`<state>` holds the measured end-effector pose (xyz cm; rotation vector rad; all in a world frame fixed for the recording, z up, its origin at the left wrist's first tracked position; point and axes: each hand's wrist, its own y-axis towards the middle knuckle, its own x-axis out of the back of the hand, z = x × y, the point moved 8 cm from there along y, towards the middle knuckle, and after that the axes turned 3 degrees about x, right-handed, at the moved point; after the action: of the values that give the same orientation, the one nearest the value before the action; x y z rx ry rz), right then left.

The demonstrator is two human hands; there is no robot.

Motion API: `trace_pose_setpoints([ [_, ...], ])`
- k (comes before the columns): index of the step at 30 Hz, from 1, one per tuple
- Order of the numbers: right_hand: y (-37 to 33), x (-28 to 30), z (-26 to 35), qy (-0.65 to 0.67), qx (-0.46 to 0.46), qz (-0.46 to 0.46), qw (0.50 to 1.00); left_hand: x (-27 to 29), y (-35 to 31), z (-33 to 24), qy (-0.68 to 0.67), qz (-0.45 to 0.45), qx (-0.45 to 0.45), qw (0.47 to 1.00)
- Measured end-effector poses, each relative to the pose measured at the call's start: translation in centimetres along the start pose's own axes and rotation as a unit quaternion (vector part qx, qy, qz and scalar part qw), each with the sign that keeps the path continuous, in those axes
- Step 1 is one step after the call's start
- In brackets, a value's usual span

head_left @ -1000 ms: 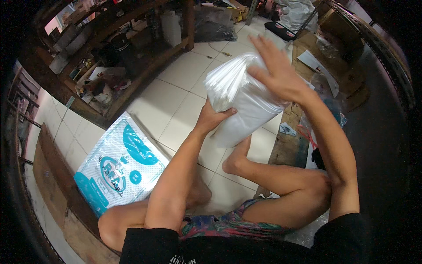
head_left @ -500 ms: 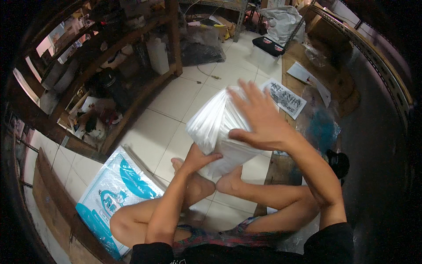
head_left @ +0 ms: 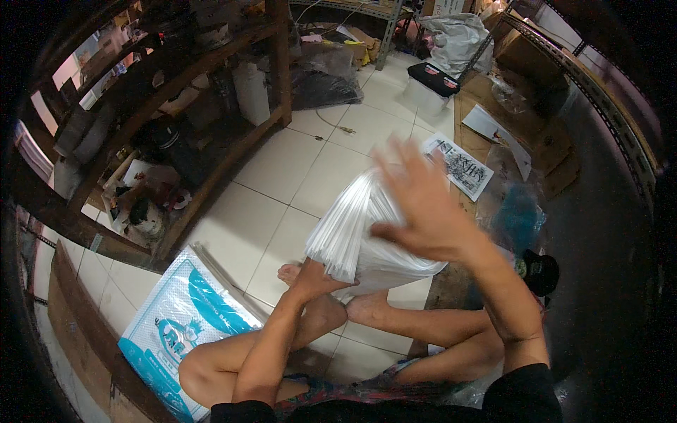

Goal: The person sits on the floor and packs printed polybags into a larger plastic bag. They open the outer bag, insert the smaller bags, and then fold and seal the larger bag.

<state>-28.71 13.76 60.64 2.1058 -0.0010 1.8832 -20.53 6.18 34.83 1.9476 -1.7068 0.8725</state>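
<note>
A thick stack of thin white plastic bags is held up above my lower legs, its edges fanned out in many folds. My left hand is closed on its lower left edge, the fingers partly covered by the sheets. Over the right side of the stack, my right hand is open with fingers spread, smeared by motion. Whether its palm touches the sheets I cannot tell. By my left knee on the floor lies a flat package with white and turquoise print in clear plastic.
A dark wooden shelf with assorted items stands at the left. On the right are cardboard, a printed sheet, a black cap and a metal rack. A black-lidded clear box and a cable lie farther off.
The stack has shifted down and slightly right, and its sheets are more fanned out. The left hand has moved slightly down with it; the right hand is more blurred, still over the stack.
</note>
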Motion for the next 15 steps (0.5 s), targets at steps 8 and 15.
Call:
trace_pose_setpoints([
  [8, -2.6, 3.3, -6.7, 0.192, -0.218, -0.098, 0.952, 1.0, -0.4, 2.3, -0.117, -0.093, 0.022, 0.989],
  [15, -2.3, -0.7, -4.6, 0.097, -0.179, -0.077, 0.976, 2.3, -1.0, -1.0, -0.112, 0.024, 0.128, 0.985],
])
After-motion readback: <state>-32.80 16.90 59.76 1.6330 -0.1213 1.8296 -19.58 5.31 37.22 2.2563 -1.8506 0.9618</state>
